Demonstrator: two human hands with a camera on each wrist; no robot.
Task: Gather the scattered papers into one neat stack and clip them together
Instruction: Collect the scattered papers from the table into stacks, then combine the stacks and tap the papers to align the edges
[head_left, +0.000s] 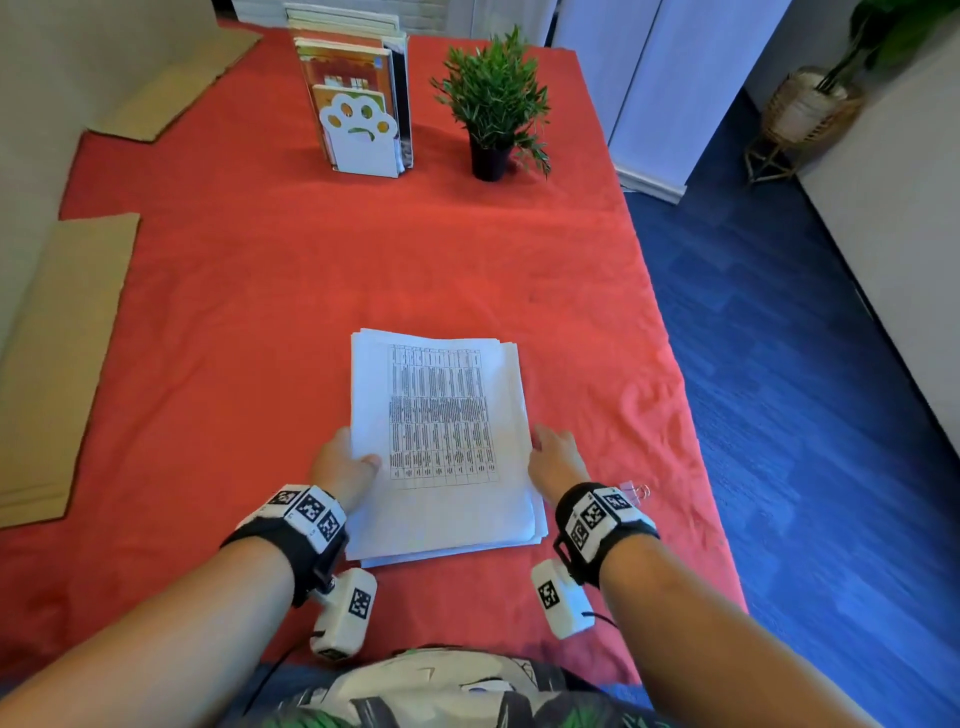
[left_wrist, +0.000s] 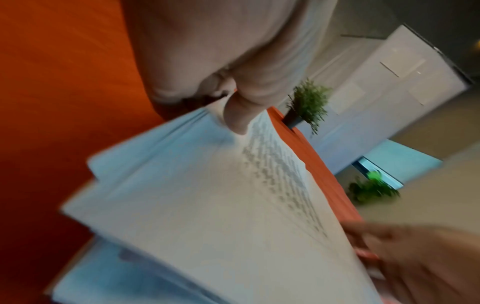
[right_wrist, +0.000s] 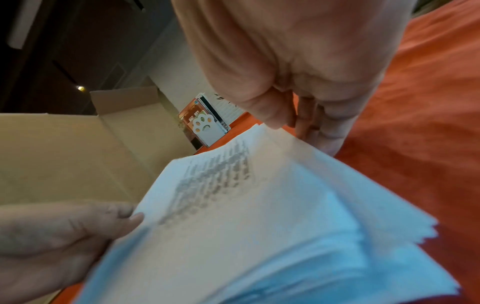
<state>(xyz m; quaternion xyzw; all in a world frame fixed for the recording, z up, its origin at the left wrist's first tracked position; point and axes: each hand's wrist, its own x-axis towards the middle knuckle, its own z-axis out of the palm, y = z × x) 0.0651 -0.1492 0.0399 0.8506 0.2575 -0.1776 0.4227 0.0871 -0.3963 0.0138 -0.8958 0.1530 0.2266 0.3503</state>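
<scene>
The papers lie gathered in one rough stack on the red cloth at the person's 12 o'clock, edges still staggered, likely so both hands can square them before clipping. The left hand grips the stack's 9 o'clock edge, thumb on top. The right hand is at the 3 o'clock edge, fingers fairly straight against the sheets. A clip waits by the right wrist.

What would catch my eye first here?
The pile of papers on the red tablecloth, with the left hand gripping one side and the right hand at the other. Farther back stand a potted plant and a book rack.
</scene>
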